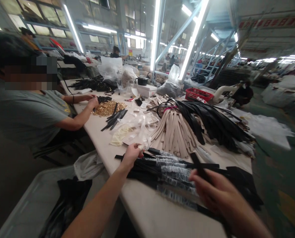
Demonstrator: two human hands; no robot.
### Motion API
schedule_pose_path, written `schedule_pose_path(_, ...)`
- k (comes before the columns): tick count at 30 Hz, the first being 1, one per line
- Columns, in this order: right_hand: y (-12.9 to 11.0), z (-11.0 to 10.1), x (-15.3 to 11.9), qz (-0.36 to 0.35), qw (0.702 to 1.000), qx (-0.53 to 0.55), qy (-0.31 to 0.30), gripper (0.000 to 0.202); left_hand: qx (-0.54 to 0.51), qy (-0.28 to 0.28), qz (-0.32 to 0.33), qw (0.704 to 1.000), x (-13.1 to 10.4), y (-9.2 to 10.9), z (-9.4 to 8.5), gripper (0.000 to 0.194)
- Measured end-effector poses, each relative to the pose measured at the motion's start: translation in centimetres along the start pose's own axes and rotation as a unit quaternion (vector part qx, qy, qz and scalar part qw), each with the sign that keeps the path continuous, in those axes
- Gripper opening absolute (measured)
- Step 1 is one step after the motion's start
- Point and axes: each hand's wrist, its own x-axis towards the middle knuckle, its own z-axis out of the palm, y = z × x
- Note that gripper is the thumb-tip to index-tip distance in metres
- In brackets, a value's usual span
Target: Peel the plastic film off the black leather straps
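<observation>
My left hand [132, 154] reaches over the table with its fingertips pinched on a piece of clear plastic [145, 132], whose crumpled part lies just beyond. In my right hand [214, 191] is a black strap [198, 163], gripped with its end pointing up and away from me; the hand is slightly blurred. Between and below the hands lies a row of black straps [142, 170] with gathered clear plastic sleeves [176, 171] around their middles. Just behind them spreads a bundle of beige straps [174, 132], with long black straps [217, 124] draped beside it.
A co-worker [38, 109] sits at the left edge by a pile of gold-coloured metal pieces [109, 108]. A red basket [199, 95] and a white box [144, 90] stand farther back. Below left, a plastic tub [35, 188] holds black material.
</observation>
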Motion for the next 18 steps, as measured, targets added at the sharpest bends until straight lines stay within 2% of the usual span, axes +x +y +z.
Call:
schedule_pose_path(2,2.4,4.7,2.2,0.052,0.997,0.051,-0.02,0.041,-0.058,-0.02,-0.022,0.998,-3.1,-1.2,1.5,0.034)
schedule_pose_path(4,5.0,8.7,4.7,0.07,0.993,0.092,-0.034,0.045,-0.093,-0.026,-0.039,0.995,-5.7,-2.4,2.6,0.035)
schedule_pose_path(7,8.3,12.1,7.1,0.082,0.988,0.126,-0.023,0.05,-0.108,-0.015,-0.054,0.993,-8.5,-3.8,3.3,0.032)
schedule_pose_path(10,10.2,13.3,7.6,0.081,0.987,0.138,-0.031,0.05,-0.1,0.002,-0.053,0.994,-10.2,-4.4,3.3,0.027)
schedule_pose_path(14,11.4,13.6,7.2,0.085,0.983,0.16,-0.025,0.051,-0.098,0.0,-0.052,0.994,-11.7,-4.7,3.0,0.022)
schedule_pose_path(18,12.5,13.3,6.8,0.101,0.975,0.194,-0.04,0.053,-0.159,-0.026,-0.11,0.981,-12.3,-4.9,3.1,0.03)
